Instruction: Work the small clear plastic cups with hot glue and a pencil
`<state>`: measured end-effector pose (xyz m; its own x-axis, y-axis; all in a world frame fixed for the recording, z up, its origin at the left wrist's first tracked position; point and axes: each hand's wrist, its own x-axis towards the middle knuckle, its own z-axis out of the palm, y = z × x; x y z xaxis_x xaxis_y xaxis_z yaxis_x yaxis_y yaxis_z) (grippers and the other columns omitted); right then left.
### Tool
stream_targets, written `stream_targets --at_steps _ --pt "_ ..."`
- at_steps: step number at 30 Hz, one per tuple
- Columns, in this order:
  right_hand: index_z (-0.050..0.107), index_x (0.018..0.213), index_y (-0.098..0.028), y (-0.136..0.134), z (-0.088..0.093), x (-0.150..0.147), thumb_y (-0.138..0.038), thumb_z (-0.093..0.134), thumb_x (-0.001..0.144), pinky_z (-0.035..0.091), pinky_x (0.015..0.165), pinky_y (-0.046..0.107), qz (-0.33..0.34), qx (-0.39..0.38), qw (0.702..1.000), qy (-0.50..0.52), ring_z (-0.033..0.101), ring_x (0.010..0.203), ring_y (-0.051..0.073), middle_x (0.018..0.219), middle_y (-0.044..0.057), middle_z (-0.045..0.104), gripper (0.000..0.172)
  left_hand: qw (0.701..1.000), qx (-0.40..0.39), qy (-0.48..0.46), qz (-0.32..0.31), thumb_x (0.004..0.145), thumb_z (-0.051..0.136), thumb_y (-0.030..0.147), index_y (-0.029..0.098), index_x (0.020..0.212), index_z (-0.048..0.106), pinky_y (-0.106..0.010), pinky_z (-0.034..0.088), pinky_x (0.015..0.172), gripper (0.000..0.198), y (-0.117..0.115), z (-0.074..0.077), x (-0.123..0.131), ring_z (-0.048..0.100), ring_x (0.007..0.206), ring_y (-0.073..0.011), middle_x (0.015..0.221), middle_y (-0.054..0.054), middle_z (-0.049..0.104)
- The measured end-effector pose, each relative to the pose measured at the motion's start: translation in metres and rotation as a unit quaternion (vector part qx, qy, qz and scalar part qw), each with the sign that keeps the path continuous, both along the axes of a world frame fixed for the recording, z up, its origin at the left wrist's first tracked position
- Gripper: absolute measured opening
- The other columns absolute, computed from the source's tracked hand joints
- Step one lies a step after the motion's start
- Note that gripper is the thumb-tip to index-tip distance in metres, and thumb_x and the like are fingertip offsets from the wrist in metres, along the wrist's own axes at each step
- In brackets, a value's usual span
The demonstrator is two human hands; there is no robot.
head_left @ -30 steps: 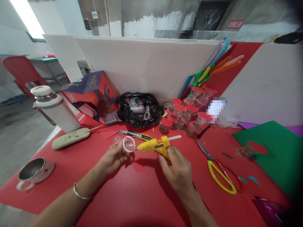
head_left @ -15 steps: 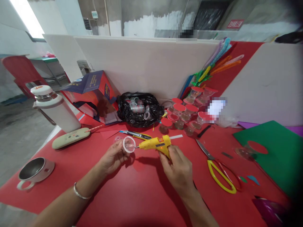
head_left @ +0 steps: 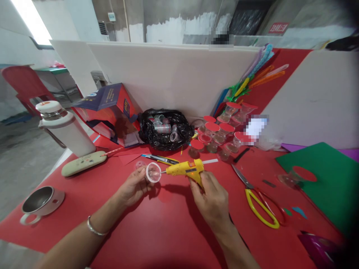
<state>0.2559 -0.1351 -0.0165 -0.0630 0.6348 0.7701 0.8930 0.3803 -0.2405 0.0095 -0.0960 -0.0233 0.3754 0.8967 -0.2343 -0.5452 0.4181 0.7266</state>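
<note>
Between the fingertips of my left hand (head_left: pixel 136 186) is a small clear plastic cup (head_left: pixel 153 173), tilted so its round rim faces me and to the right. My right hand (head_left: pixel 210 196) is wrapped round the handle of a yellow hot glue gun (head_left: pixel 185 169). The gun's nozzle points left and meets the cup's rim, or lies very close to it. A white glue stick (head_left: pixel 210 161) juts from the gun's back end. Another clear piece (head_left: pixel 139 164) lies on the table just behind my left fingers. Behind the gun rests a utility knife (head_left: pixel 162 159).
Clear cups with red discs (head_left: pixel 212 127) are grouped at the back right. A black plastic bag (head_left: pixel 146 136) holds stacked cups. Scissors (head_left: pixel 262 207) and green sheets (head_left: pixel 316 179) lie right. A mug (head_left: pixel 53 201), a pencil case (head_left: pixel 84 164) and a white flask (head_left: pixel 70 130) stand or lie left.
The cup and the glue gun have shifted very slightly to the right. Both hands keep the same hold.
</note>
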Motion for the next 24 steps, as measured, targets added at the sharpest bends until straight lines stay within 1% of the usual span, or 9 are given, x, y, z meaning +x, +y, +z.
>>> stream_targets --at_steps 3,8,15,20,24 --pt "0.059 0.105 -0.017 0.0001 -0.0005 0.0001 -0.022 0.052 0.099 0.048 0.061 0.03 -0.001 0.009 1.0 -0.005 0.062 0.07 0.02 0.082 0.007 0.066 0.011 1.0 0.01 0.003 -0.009 0.074 0.085 0.042 0.015 0.095 0.073 -0.019 0.048 0.056 0.036 -0.0007 0.0021 0.0014 0.059 0.06 -0.0101 0.075 -0.003 0.067" --pt "0.06 0.104 -0.016 0.001 -0.0013 0.0008 -0.022 0.052 0.099 0.049 0.062 0.031 -0.003 0.011 1.0 -0.006 0.062 0.071 0.021 0.082 0.008 0.066 0.012 1.0 0.007 0.004 -0.012 0.073 0.086 0.041 0.015 0.096 0.073 -0.018 0.048 0.055 0.037 -0.0009 0.0013 0.0024 0.06 0.06 -0.0097 0.077 -0.004 0.068" --pt "0.06 0.106 -0.017 0.0005 -0.0009 0.0012 -0.022 0.051 0.099 0.049 0.063 0.03 -0.004 0.009 1.0 -0.001 0.063 0.071 0.02 0.082 0.007 0.067 0.012 0.999 0.018 0.007 -0.035 0.076 0.082 0.047 0.015 0.098 0.072 -0.022 0.05 0.054 0.04 -0.0027 0.0003 0.0042 0.058 0.055 -0.0112 0.074 -0.004 0.067" --pt "0.059 0.107 -0.018 0.0002 -0.0016 0.0007 -0.024 0.051 0.1 0.049 0.063 0.03 -0.012 0.013 1.0 -0.006 0.063 0.072 0.021 0.083 0.007 0.067 0.013 0.998 0.031 0.008 -0.049 0.076 0.081 0.048 0.014 0.092 0.071 -0.022 0.05 0.051 0.038 -0.0029 0.001 0.0055 0.055 0.052 -0.0102 0.069 -0.002 0.063" --pt "0.059 0.108 -0.017 0.0003 -0.0027 0.0008 -0.024 0.052 0.1 0.049 0.063 0.03 -0.013 0.011 1.0 -0.003 0.063 0.073 0.021 0.083 0.007 0.066 0.012 0.998 0.036 0.012 -0.053 0.079 0.078 0.046 0.014 0.091 0.07 -0.022 0.049 0.051 0.035 -0.0039 0.0019 0.0065 0.053 0.051 -0.0093 0.068 -0.002 0.062"
